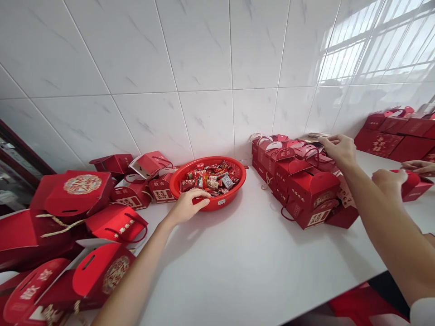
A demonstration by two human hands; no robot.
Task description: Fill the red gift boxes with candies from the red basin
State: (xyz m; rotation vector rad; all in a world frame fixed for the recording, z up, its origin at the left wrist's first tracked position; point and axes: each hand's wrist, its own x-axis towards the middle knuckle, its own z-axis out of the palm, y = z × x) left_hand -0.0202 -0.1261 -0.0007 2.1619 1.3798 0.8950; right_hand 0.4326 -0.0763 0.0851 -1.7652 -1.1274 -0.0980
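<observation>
My left hand (pixel 188 206) lies over the near left rim of a round red plastic basket (pixel 232 195), the thumb on the rim and the fingers bent over its inner side. Wrapped candies (pixel 212 181) in red, brown and silver fill the basket. Farther right, my right hand (pixel 340 147) reaches over a cluster of red gift boxes (pixel 311 192). Its fingertips are pinched together at a flat pale piece (pixel 317 135) on the back boxes; what exactly they hold is too small to tell.
More red boxes (pixel 79 192) with rope handles are piled at the left. Another person's hands (pixel 390 183) handle a small red box (pixel 415 185) at the right edge. Stacked boxes (pixel 396 133) stand behind, against the tiled wall (pixel 204 117). The white table (pixel 234 262) ends at lower right.
</observation>
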